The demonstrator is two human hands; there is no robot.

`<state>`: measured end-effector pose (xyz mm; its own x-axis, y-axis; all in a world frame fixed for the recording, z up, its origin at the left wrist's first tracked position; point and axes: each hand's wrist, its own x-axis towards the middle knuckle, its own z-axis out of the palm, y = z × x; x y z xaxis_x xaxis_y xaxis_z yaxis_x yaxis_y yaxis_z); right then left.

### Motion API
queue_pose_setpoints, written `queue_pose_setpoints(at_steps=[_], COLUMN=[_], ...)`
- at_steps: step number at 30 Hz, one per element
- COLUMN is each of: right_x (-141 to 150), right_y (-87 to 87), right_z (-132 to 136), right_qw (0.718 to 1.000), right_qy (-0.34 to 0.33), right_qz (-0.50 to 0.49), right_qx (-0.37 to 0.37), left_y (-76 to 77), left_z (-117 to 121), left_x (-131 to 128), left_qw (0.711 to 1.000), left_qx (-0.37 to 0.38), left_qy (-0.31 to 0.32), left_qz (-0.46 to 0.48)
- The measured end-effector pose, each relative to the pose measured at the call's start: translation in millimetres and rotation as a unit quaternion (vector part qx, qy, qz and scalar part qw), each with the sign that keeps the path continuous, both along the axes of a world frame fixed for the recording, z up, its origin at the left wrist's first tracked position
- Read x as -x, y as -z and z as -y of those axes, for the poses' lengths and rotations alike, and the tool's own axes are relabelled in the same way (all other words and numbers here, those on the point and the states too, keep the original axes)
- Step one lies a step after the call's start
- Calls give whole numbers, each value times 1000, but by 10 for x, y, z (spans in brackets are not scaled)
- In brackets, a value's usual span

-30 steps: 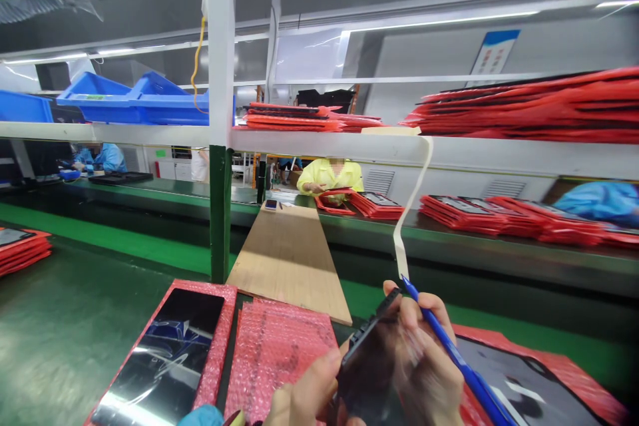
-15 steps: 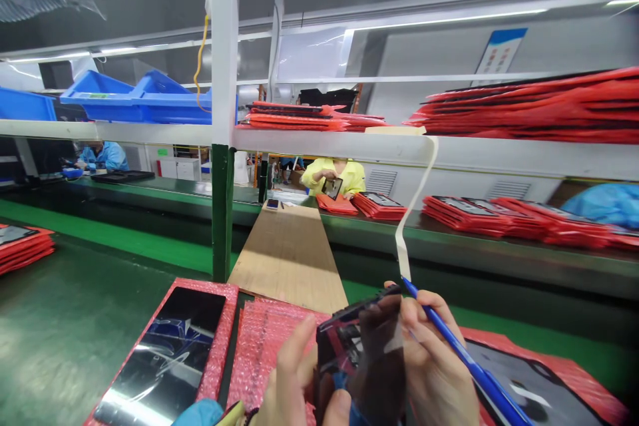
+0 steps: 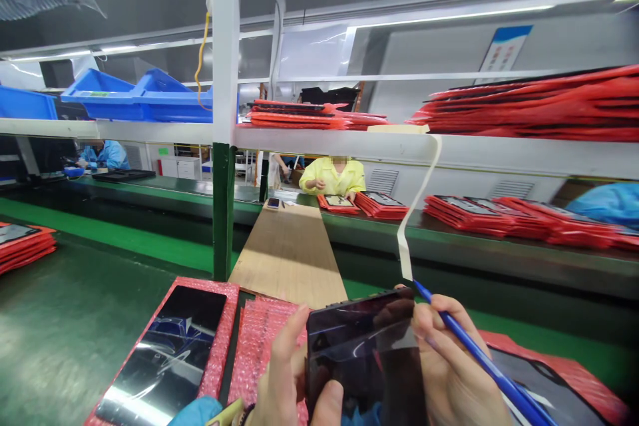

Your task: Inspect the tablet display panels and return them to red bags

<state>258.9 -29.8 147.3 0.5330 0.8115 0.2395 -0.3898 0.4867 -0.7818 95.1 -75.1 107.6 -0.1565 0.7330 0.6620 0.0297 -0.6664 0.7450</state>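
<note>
A dark, glossy screen panel (image 3: 367, 359) is held up in front of me, its face catching reflections. My left hand (image 3: 284, 373) grips its left side, with the thumb laid across the front. At the panel's right edge, my right hand (image 3: 459, 359) has its fingers closed around a slim blue pen (image 3: 474, 349); some of its fingertips are hidden behind the panel. The pen's tip is beside the lower end of a hanging strip of pale tape (image 3: 403, 246). Whether tip and tape touch, I cannot tell.
Left of my hands another glossy screen (image 3: 164, 353) lies on pink bubble wrap, beside a pink bubble-wrap pouch (image 3: 259, 339). A wooden board (image 3: 289, 253) bridges ahead to a co-worker (image 3: 334, 176) in yellow. Red-wrapped stacks (image 3: 539, 106) and blue bins (image 3: 144, 100) occupy the shelf.
The panel has turned to show more of its face. My right hand and the pen have shifted slightly right. Across the way, the co-worker's panel has gone down onto the red stack.
</note>
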Motion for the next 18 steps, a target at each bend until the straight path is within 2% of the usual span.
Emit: queue_pose_setpoints(at_steps=[8,14,18], right_x=[-54,-95,-128], right_y=[23,50,51], right_z=[77,120,116], right_qw=[999,999,998], right_qy=[-21,-15,-2], right_qz=[34,34,66], right_qx=[-20,1,-23], left_y=[-41,-131,-171], left_z=[5,7,-58], left_x=[-7,37,71], left_qw=[1000,996,986], left_qx=[26,15,9], left_qy=[-9,66,134], left_qz=[10,52,99])
